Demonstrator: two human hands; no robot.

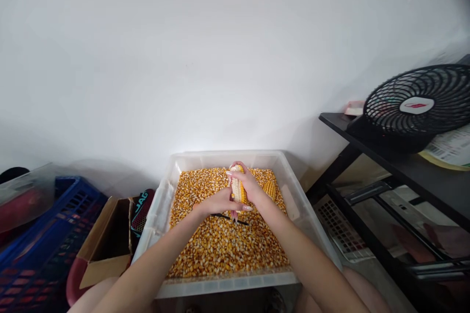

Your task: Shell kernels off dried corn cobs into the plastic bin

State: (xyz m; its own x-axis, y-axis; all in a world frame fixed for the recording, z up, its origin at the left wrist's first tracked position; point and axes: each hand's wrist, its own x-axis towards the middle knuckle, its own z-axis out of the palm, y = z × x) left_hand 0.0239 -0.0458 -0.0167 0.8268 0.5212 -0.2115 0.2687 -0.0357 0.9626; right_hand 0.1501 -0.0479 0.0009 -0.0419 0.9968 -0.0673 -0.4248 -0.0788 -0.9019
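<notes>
Both my hands meet over a clear plastic bin (pixel 158 215) filled with loose yellow corn kernels (pixel 220 244). My right hand (pixel 251 187) wraps around an upright corn cob (pixel 238 187) from the right. My left hand (pixel 219 202) grips the cob's lower part from the left. A thin dark stick-like tool (pixel 235 219) shows just under my hands; which hand holds it I cannot tell. A second corn cob (pixel 270 189) lies on the kernels to the right of my hands.
A blue plastic crate (pixel 47 234) and an open cardboard box (pixel 106 249) stand at the left. A black fan (pixel 418 105) sits on a black shelf (pixel 367 149) at the right. A white wall is behind the bin.
</notes>
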